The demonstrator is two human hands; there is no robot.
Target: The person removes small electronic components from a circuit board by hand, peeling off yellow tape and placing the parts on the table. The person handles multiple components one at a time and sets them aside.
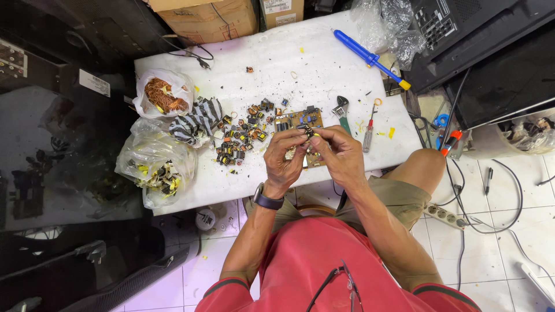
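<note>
Two hands hiding small component

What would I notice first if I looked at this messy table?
Probably the two hands, left hand and right hand, pinching a small dark part together above a brown circuit board. Just left of them lies a heap of tiny electronic parts on the white table, and a bright blue tool lies at the far right.

Matt white board is showing scuffs and dark crumbs. At its back edge a glossy blue plastic tool is lying; at its left edge clear, crinkled plastic bags are shining, one holding coppery wire. Striped cloth is looking soft beside them.
</note>
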